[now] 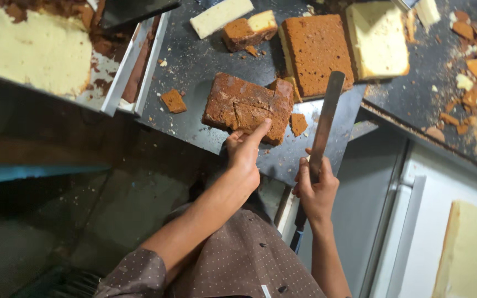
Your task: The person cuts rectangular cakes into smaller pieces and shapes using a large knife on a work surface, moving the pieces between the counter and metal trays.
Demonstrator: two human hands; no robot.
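My left hand (245, 148) rests its thumb and fingers on the near edge of a brown slab of cake (244, 105) lying on the dark worktop (194, 60). My right hand (316, 185) is closed around the handle of a long flat knife (326, 118), whose blade points away from me and lies just right of that slab. Beyond the blade sits a larger brown cake block (316, 52) and next to it a pale yellow cake block (379, 38).
A tray with pale cake sheet (28, 49) stands at the far left. Small cake pieces (173, 101) and crumbs (473, 72) litter the worktop. A pale strip (220, 15) lies at the back. Another pale cake sheet (473, 254) lies low at right.
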